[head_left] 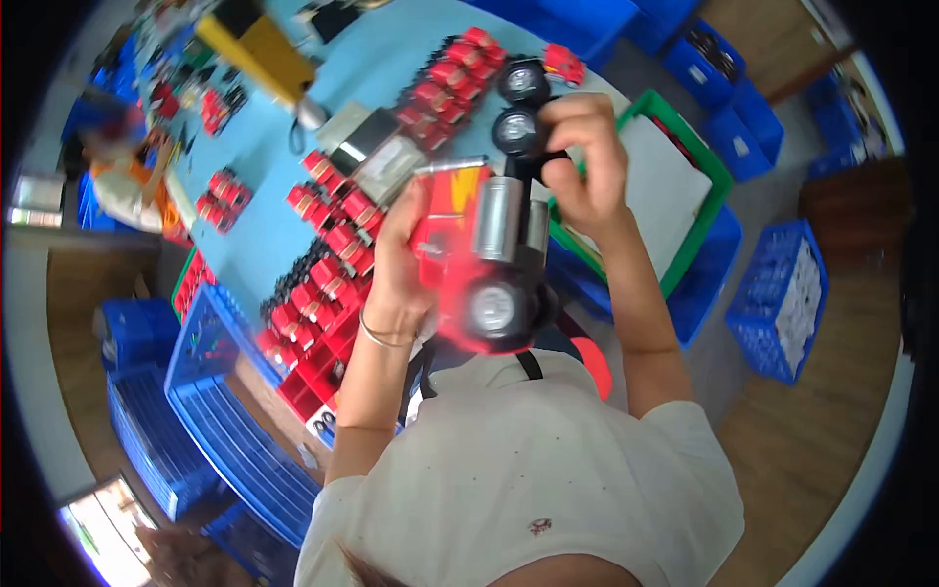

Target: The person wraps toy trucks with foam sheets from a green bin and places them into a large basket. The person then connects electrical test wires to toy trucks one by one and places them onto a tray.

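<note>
A red toy truck (455, 230) with a black chassis, silver tanks and black wheels is held up in front of my chest, its side with the wheels facing me. My left hand (396, 264), a thin bracelet at its wrist, is closed around the red cab side. At the chassis end, beside the upper pair of wheels (518, 132), my right hand (592, 161) has its fingers and thumb bent in a grip. Its fingertips are partly hidden behind the truck. The cab's lower part is smeared by motion.
Rows of red truck parts (337, 245) stand on the light blue table (259, 259), with more trucks (445, 93) farther back. A green-rimmed tray (719, 176) lies right. Blue crates (210, 338) stand left, another blue crate (768, 338) right. A co-worker (127, 186) sits at the far left.
</note>
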`<state>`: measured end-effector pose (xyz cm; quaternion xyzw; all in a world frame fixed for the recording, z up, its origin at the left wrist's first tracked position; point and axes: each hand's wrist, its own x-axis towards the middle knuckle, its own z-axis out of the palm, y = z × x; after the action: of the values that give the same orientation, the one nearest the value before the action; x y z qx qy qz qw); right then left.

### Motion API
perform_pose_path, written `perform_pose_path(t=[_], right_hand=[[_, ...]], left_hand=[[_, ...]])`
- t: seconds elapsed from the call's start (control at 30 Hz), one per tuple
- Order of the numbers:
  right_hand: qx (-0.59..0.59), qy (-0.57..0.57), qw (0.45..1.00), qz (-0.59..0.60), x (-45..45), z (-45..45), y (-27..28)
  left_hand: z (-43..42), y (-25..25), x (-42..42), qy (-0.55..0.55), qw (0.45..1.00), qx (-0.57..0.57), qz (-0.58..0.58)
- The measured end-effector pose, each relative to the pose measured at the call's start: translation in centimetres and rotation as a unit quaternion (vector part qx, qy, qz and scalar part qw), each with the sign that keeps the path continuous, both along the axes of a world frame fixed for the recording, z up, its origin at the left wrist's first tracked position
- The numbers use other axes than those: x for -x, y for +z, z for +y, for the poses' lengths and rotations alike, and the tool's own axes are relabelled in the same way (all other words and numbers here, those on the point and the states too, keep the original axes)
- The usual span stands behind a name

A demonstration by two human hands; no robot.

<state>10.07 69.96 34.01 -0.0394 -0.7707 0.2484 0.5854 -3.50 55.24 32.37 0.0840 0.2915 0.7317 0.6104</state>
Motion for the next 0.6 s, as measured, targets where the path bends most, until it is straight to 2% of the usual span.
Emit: perform_pose_path(t=[0.07,0.1,0.13,0.17,0.2,0.23,0.3,0.33,0.37,0.4,0.43,0.5,0.53,0.6], right_hand=[[-0.093,-0.033,0.992,-0.082,-2.2,1.8,0.2],[-0.087,-0.066,0.990,-0.088,-3.6,2.4,-0.4],[-0.054,-0.025,0.992,-0.112,-4.8,2.9,-1.3],[-0.019,0.019,0.991,-0.133,-6.2,3.4,-2.5],[-0.014,-0.007,0.991,-0.135,-7.7,3.7,-4.1],[0.037,0.017,0.987,-0.154,-9.0,4.2,-6.2],[0.094,0.028,0.981,-0.166,-11.6,6.2,-10.7],[0.164,-0.029,0.968,-0.185,-13.4,7.6,-13.2],[0.234,-0.084,0.947,-0.202,-15.3,9.0,-16.1],[0.298,-0.175,0.919,-0.189,-17.4,11.2,-19.9],[0.357,-0.262,0.880,-0.174,-19.9,14.1,-23.9],[0.313,-0.380,0.836,-0.242,-25.6,19.3,-30.8],[0.316,-0.388,0.832,-0.238,-27.1,21.6,-33.5],[0.315,-0.473,0.764,-0.306,-29.6,26.1,-36.3]], left_hand=[[1.4,-1.3,-1.3,-0.082,0.996,0.005,-0.030],[2.4,-2.4,-1.9,-0.135,0.989,0.010,-0.059],[3.5,-4.3,-2.3,-0.168,0.984,0.014,-0.062],[4.6,-7.0,-2.5,-0.251,0.966,-0.035,-0.055],[5.9,-9.6,-3.1,-0.327,0.940,-0.084,-0.052],[7.5,-11.7,-4.2,-0.347,0.933,-0.083,-0.055],[10.6,-15.7,-6.7,-0.433,0.882,0.101,-0.156],[11.9,-18.3,-7.9,-0.446,0.875,0.106,-0.154],[13.0,-21.0,-9.3,-0.451,0.883,0.092,-0.088],[14.3,-22.7,-10.7,-0.453,0.888,0.074,-0.023],[16.0,-23.5,-12.7,-0.463,0.883,0.076,-0.023],[18.9,-25.2,-16.9,-0.384,0.895,0.193,0.118],[19.9,-26.9,-18.4,-0.393,0.891,0.192,0.121],[21.0,-32.0,-20.8,-0.358,0.887,0.237,0.169]])
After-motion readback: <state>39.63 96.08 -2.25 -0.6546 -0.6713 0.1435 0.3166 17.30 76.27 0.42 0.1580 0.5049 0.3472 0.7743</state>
